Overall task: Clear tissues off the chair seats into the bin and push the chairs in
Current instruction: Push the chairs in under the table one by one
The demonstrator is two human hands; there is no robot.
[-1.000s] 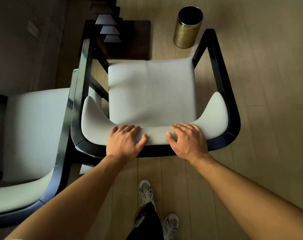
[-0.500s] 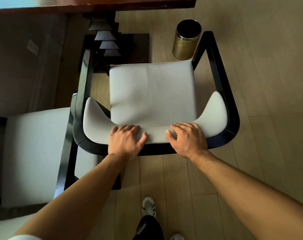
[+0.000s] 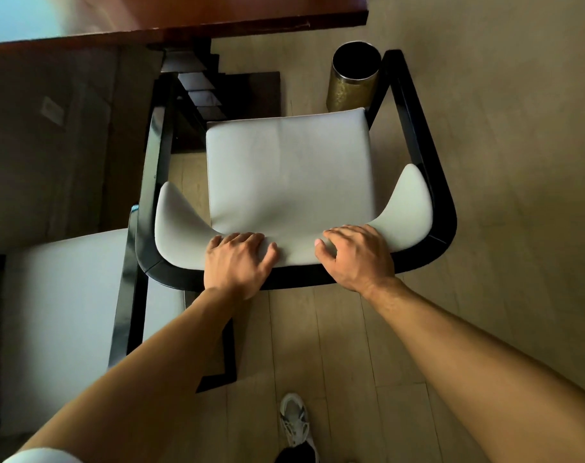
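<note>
Hands [image 3: 239,262] [image 3: 358,259] gripping chair [image 3: 287,175] backrest, bin [image 3: 353,78] beyond

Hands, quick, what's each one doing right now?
Left hand: fingers curled over the chair backrest, gripping it.
Right hand: also gripping the backrest.

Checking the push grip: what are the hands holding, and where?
Both the left hand and right hand grip the black-framed, grey-cushioned chair by its backrest top.
</note>
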